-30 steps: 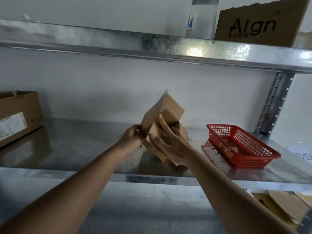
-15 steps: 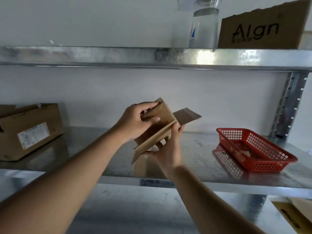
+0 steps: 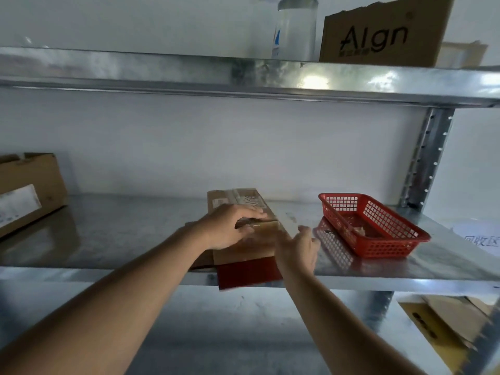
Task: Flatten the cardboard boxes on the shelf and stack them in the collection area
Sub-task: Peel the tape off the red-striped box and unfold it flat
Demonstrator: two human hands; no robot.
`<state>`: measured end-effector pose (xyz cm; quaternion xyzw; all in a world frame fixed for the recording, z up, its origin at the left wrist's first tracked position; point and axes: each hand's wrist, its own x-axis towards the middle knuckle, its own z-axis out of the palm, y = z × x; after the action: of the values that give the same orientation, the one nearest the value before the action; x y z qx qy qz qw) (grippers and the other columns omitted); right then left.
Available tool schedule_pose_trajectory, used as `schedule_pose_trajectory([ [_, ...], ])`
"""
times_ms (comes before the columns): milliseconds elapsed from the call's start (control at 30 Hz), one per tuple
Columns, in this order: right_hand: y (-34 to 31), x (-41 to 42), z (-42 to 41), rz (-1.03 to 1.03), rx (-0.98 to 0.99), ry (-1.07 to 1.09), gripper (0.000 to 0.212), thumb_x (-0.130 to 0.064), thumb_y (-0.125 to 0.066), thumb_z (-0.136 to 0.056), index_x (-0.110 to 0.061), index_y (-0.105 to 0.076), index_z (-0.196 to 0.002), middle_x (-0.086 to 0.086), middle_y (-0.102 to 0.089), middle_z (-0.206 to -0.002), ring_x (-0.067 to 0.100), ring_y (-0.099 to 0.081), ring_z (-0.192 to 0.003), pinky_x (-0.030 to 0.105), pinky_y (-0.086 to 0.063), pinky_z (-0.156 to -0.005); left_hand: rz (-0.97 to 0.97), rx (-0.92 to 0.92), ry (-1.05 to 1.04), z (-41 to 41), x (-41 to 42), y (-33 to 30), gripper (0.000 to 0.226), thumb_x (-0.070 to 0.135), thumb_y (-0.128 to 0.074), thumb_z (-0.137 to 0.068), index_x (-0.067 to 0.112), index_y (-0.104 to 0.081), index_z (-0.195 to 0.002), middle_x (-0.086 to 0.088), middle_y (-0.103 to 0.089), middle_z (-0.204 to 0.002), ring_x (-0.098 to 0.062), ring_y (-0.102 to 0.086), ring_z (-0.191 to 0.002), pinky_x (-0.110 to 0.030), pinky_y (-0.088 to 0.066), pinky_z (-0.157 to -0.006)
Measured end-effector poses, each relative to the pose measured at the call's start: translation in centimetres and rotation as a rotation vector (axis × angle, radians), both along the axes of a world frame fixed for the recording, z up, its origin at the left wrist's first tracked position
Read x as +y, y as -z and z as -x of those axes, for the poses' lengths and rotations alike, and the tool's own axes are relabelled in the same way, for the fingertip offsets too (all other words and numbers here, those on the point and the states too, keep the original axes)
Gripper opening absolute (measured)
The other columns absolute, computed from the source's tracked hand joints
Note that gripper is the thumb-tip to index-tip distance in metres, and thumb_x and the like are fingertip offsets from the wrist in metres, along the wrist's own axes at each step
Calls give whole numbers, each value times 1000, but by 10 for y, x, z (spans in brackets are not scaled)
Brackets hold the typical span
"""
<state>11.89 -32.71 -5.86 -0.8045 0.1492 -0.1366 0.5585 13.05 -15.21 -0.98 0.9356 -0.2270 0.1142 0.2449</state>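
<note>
Cardboard pressed flat on a steel shelf

Galvanised steel forms the shelf [image 3: 108, 234], shiny and scuffed, against a plain white wall, with a second shelf [image 3: 189, 74] above and a perforated upright [image 3: 427, 158] at the right. One flattened box [image 3: 243, 204] lies on the shelf, its near end overhanging the front edge. The left hand [image 3: 230, 228] rests palm down on it, fingers spread, its grip open and clasping nothing. The right hand [image 3: 297, 247] sits at the box's right edge, fingers loosely extended; whether it touches the cardboard cannot be told. One red basket [image 3: 373, 226] stands just to the right. One unflattened box [image 3: 29, 190] stands at far left. Above stand one bottle [image 3: 295, 28] and one printed carton [image 3: 384, 33].
</note>
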Motion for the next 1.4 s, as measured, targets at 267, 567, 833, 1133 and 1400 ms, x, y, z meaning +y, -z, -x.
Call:
schedule_pose_trajectory([
  [267, -9, -15, -8, 213, -300, -343, 31, -36, -84, -83, -36, -74, -112, -20, -72, -90, -2, -64, -77, 11, -41, -53, 8, 115, -56, -11, 3, -2, 49, 26, -78, -92, 41, -64, -137, 16, -51, -154, -14, -42, -145, -45, -34, -123],
  [567, -10, -35, -11, 427, -464, -321, 19, -6, -77, -89, -23, -83, -97, -29, -59, -64, -17, -61, -68, 4, -42, -53, 78, 234, 13, -15, 13, -13, 28, 33, -66, -100, 50, -71, -122, 37, -54, -140, -4, -38, -145, -48, -25, -126],
  [833, -11, -42, -11, 626, -528, -250, 20, -14, -66, -100, -24, -82, -97, -5, -78, -84, 12, -68, -66, 32, -58, -55, 23, 250, -23, -24, 4, -16, 32, 31, -54, -106, 47, -67, -132, 15, -41, -158, -14, -29, -151, -38, -18, -124],
  [1133, -5, -39, -21, 726, -519, -349, 15, -23, -49, -108, -16, -62, -109, -1, -66, -102, 16, -60, -69, 26, -48, -50, 66, 317, -56, -26, 5, -14, 30, 40, -51, -107, 56, -65, -129, 18, -33, -164, -18, -23, -155, -39, -17, -121],
  [1400, -22, -45, -19, 937, -501, -318, 6, -16, -51, -102, -20, -48, -99, -4, -55, -93, 20, -58, -62, 32, -50, -49, 52, 327, -94, -30, 3, -16, 28, 48, -49, -106, 63, -63, -126, 17, -44, -155, -14, -47, -135, -32, -42, -104],
])
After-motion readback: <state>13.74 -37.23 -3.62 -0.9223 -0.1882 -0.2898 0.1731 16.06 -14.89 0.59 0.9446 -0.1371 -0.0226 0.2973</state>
